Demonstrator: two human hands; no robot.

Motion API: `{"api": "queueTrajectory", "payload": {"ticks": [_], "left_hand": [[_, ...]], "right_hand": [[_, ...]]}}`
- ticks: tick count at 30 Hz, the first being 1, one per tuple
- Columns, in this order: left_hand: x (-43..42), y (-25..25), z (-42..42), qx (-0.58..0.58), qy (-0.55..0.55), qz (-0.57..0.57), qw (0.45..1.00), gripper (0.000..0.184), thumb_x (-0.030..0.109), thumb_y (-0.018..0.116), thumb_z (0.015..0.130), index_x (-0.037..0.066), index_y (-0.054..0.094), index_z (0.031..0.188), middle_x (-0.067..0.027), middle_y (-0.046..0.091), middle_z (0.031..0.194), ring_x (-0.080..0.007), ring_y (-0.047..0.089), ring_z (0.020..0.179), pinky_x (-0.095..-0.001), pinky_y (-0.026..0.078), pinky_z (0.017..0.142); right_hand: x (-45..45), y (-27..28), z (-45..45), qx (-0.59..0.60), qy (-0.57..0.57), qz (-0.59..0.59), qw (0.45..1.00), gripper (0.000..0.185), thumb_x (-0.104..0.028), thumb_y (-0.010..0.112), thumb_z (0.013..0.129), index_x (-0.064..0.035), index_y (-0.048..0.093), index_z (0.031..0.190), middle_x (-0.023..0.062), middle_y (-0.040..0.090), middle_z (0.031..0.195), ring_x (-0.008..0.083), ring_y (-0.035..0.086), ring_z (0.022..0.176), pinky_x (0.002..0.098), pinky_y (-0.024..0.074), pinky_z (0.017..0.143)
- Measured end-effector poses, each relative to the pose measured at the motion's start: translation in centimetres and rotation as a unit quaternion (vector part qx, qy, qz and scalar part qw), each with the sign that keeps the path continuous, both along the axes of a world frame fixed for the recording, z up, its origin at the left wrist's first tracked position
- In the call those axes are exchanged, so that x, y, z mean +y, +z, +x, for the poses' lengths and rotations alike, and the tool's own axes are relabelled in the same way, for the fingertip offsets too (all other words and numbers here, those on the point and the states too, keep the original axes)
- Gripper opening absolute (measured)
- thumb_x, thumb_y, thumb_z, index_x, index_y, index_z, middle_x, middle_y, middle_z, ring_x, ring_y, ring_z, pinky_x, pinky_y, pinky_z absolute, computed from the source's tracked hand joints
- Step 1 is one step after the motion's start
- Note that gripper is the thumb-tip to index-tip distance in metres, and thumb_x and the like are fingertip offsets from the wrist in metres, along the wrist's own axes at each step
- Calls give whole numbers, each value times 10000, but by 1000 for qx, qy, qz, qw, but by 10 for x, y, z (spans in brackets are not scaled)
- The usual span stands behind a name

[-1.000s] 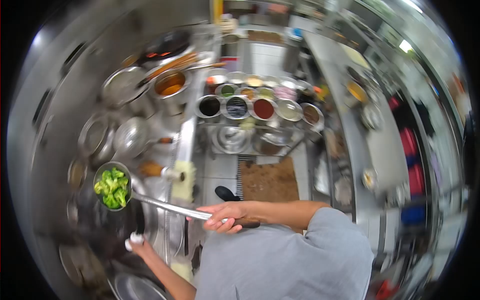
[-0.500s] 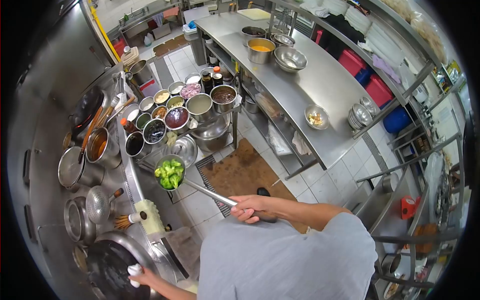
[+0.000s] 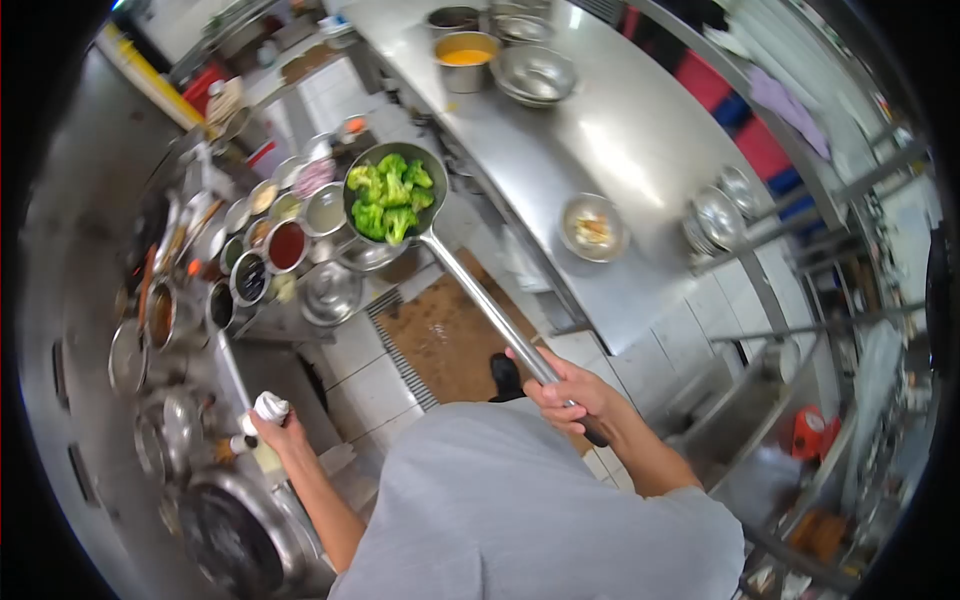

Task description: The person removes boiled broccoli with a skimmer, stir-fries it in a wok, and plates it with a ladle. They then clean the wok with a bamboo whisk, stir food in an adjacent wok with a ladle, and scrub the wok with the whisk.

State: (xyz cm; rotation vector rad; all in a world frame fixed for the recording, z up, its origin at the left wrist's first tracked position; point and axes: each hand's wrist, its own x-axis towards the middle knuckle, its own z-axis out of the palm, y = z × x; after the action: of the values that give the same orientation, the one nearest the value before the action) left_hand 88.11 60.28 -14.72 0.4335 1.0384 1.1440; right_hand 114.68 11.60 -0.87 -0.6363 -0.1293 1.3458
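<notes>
In my right hand (image 3: 575,392), fingers wrapped round its long handle, is a metal ladle (image 3: 482,296). Its round bowl holds bright green broccoli (image 3: 388,200) and hangs in the air between the row of sauce pots and the steel table. My left hand (image 3: 284,434) is closed round a bunched white cloth (image 3: 270,406), over the stove's front edge. The wok (image 3: 232,535) sits below that hand, toward me. On the table, right of the ladle, stands a steel bowl (image 3: 594,250) with small pale and orange pieces inside.
Pots of sauces and seasonings (image 3: 287,247) crowd the left station. A pot of orange liquid (image 3: 465,60) and several steel bowls (image 3: 535,76) stand on the long table (image 3: 640,170). A brown mat (image 3: 440,325) covers part of the tiled floor. Shelving (image 3: 850,190) lines the right.
The ladle of broccoli has swung up and right, toward the table. My left hand has lifted away from the wok with the white cloth. The camera view has shifted too.
</notes>
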Motion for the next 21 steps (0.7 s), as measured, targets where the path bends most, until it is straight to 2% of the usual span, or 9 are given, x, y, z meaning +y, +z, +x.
{"api": "queueTrajectory", "payload": {"ticks": [1,4,5,7,9,12,14,17,21], "left_hand": [[-17,-5,31,1,-19,-7,1000,321,416,543,974,119,601,1080,-47,666,983,-195,654,815,-346,536,633],[-80,-7,109,33,-208,-44,976,298,381,550,976,121,598,1113,-31,666,990,-187,655,819,-330,533,620],[-107,-5,133,43,-262,-51,963,288,366,556,975,123,592,1126,-30,664,1001,-183,654,832,-321,533,631],[-166,6,174,42,-325,-56,943,297,334,570,972,113,561,1170,-38,650,1022,-170,649,855,-310,531,651],[-212,9,197,47,-404,-68,911,306,306,580,968,102,522,1189,-39,630,1012,-159,638,860,-305,526,660],[-233,23,202,78,-562,-33,823,356,254,595,953,70,483,1237,-63,604,1041,-188,614,926,-341,531,754],[-235,20,200,99,-559,-3,823,379,241,601,948,65,472,1258,-74,599,1067,-194,611,943,-345,531,769],[-233,21,194,131,-534,26,835,431,205,613,936,56,441,1302,-90,588,1113,-198,610,960,-346,536,778],[-218,22,171,111,-441,-6,891,421,195,591,943,85,432,1317,-73,585,1113,-194,611,947,-346,539,758]], "right_hand": [[-15,4,2,1,-19,-7,1000,652,-47,512,920,-138,238,1505,-23,407,732,10,344,411,199,381,341],[-49,8,13,7,-142,-28,989,623,-45,502,933,-137,253,1497,-19,393,752,14,341,433,198,379,343],[-59,7,15,1,-143,-22,989,623,-45,502,933,-137,253,1497,-19,393,752,14,341,433,198,379,343],[-76,4,21,6,-245,-47,968,589,-49,484,950,-137,271,1493,-21,388,753,18,332,439,199,381,347],[-89,-3,35,-13,-281,-52,958,558,-53,474,956,-136,295,1478,-19,395,756,19,337,445,199,382,350],[-95,-8,68,-45,-344,-83,934,494,-59,460,966,-133,343,1440,-15,408,761,21,354,462,200,381,355],[-94,-10,97,-75,-375,-110,917,408,-68,456,972,-128,408,1373,-11,423,761,18,374,480,194,376,360],[-84,-15,147,-67,-388,-82,916,361,-78,469,974,-118,437,1331,-19,428,757,15,378,480,190,366,358],[-47,-26,232,-67,-348,1,935,261,-74,500,963,-101,470,1222,-29,436,717,22,387,475,206,370,362]]}}
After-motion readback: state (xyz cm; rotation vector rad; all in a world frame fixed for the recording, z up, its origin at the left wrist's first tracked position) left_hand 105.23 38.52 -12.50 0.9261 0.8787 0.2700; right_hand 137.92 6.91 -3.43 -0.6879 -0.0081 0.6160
